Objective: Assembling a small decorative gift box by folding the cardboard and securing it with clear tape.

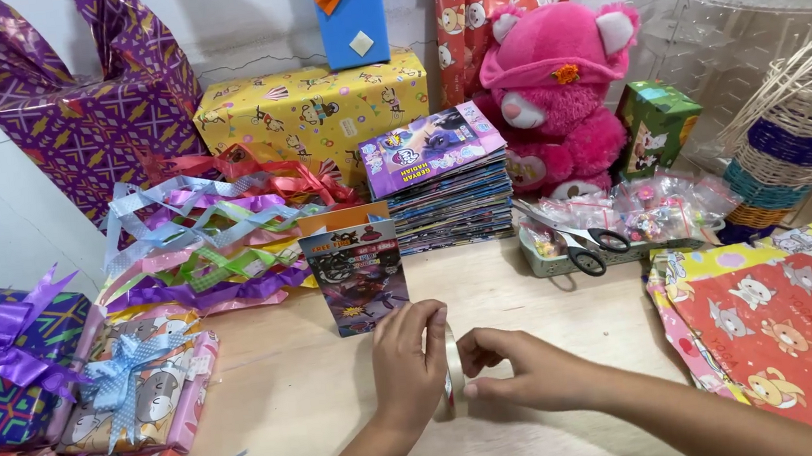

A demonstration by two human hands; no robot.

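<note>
Clear tape roll (450, 372) stands on edge on the table (302, 390), just in front of the booklet (359, 277). My left hand (408, 358) clasps the roll; my right hand (516, 367) pinches at its rim. I judge the roll must be held steady while the fingertips find the tape end. Scissors (579, 245) lie right of the booklet.

Tape roll (451, 372) upright near the table's (282, 392) front edge, between left hand (407, 356) and right hand (527, 371); booklet (357, 275) behind it. Scissors (578, 240) on tray (540, 262) right of booklet stack (443, 179); wrapped gifts (62, 395) along left edge.
</note>
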